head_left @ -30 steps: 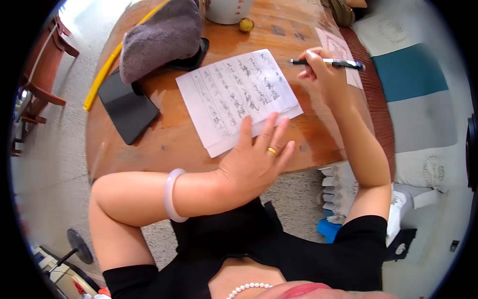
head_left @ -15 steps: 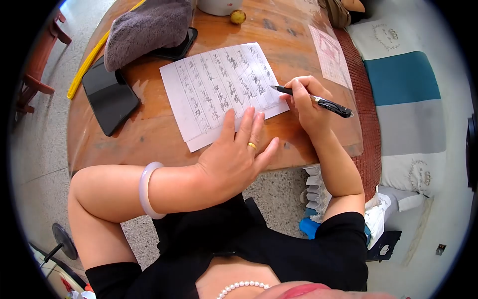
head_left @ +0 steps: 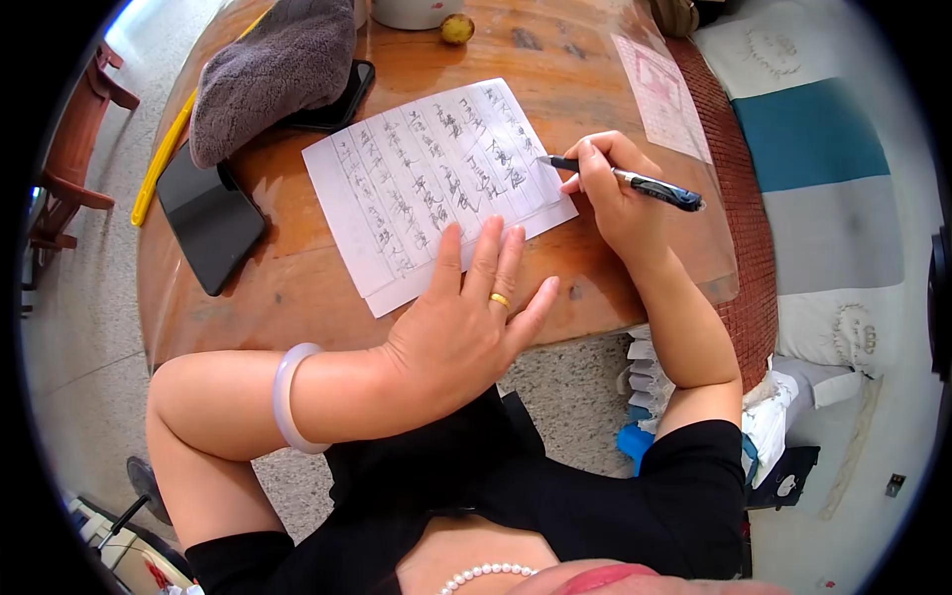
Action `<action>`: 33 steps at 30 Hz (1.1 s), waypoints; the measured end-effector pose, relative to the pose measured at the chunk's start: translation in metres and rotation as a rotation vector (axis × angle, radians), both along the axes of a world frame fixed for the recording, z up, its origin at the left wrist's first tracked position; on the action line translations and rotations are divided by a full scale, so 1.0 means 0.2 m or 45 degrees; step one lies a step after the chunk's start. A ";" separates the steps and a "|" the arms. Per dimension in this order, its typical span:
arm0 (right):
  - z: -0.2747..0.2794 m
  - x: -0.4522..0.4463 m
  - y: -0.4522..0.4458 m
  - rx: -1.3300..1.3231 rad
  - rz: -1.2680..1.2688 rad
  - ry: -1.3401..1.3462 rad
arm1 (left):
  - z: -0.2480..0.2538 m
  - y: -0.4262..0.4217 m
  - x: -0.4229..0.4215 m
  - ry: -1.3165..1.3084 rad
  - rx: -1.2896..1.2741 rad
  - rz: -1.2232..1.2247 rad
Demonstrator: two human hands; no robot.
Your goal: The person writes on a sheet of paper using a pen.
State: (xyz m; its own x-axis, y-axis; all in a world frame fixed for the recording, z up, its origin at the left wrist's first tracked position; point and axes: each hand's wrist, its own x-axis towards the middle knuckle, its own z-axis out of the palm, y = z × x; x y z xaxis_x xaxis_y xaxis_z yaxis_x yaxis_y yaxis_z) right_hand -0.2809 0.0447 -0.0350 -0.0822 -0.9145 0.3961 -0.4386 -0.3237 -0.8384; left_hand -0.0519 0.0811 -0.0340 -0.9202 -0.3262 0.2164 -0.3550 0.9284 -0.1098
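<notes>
Handwritten columns of characters cover much of a white sheet of paper [head_left: 347, 213] on the wooden table. A second sheet's edge shows beneath it. My left hand [head_left: 466, 307] lies open, fingers spread, with its fingertips on the paper's lower edge; it wears a gold ring, and a pale lilac bangle circles the forearm. At the paper's right side, my right hand [head_left: 620, 193] is closed round a black pen [head_left: 654, 190]. The pen's tip is at the column of writing nearest the right edge; whether it touches the paper I cannot tell.
Left of the paper lies a black phone [head_left: 210, 223]. A grey towel [head_left: 278, 79] partly covers another dark device [head_left: 342, 104], beside a yellow stick [head_left: 164, 174]. A small round fruit [head_left: 457, 29] sits near a white pot [head_left: 415, 10]. A pink printed sheet [head_left: 664, 94] lies at right.
The view has shifted slightly, so the table things appear a little lower and further left. The pen's tip is slightly higher along the right-hand column. Both hands keep their poses.
</notes>
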 end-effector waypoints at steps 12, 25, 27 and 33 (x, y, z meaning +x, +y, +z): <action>0.02 -0.01 0.01 0.030 0.027 -0.027 | 0.02 0.00 0.00 -0.069 0.039 -0.003; 0.01 0.00 0.01 0.031 0.000 -0.055 | 0.03 0.00 0.00 -0.071 0.017 -0.011; 0.02 0.00 0.01 0.031 0.002 -0.021 | 0.03 0.00 0.00 -0.068 0.017 -0.010; 0.01 0.00 0.00 0.012 0.004 -0.037 | 0.03 -0.01 0.00 -0.063 0.030 -0.018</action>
